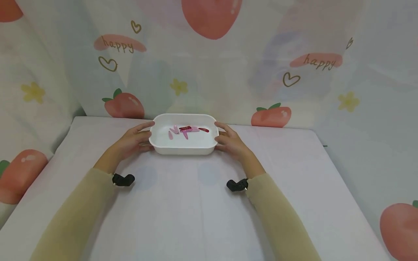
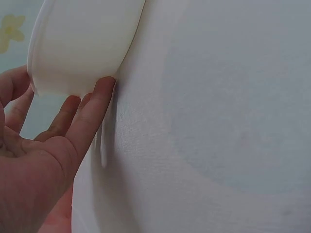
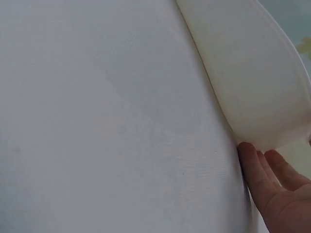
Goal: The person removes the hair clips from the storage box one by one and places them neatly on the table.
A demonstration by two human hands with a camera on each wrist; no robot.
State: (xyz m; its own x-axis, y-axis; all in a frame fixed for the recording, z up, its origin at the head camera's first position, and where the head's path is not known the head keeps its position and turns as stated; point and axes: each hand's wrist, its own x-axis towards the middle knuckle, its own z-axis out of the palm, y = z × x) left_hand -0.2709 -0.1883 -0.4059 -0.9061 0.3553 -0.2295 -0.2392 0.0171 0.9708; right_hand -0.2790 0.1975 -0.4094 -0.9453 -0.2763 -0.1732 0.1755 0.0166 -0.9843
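Observation:
A white rectangular tray [image 1: 184, 151] with rounded corners stands at the table's back edge. Several small slim drop-shaped pieces, pink [image 1: 185, 135] and dark red [image 1: 204, 129], lie loose in it; they look like snap hair clips. My left hand [image 1: 134, 139] touches the tray's left end with fairly straight, spread fingers; in the left wrist view, fingertips [image 2: 104, 85] rest against the lower end wall. At the opposite end, my right hand [image 1: 232, 141] touches the tray the same way. In the right wrist view, fingertips [image 3: 247, 148] meet its lower edge, beside the cloth.
A white cloth covers the table [image 1: 196, 210]. Just behind the tray hangs a curtain [image 1: 212, 90] printed with fruit, flowers and hearts, which continues along both sides. Black camera mounts [image 1: 123, 180] sit at both wrists, near the sleeve cuffs.

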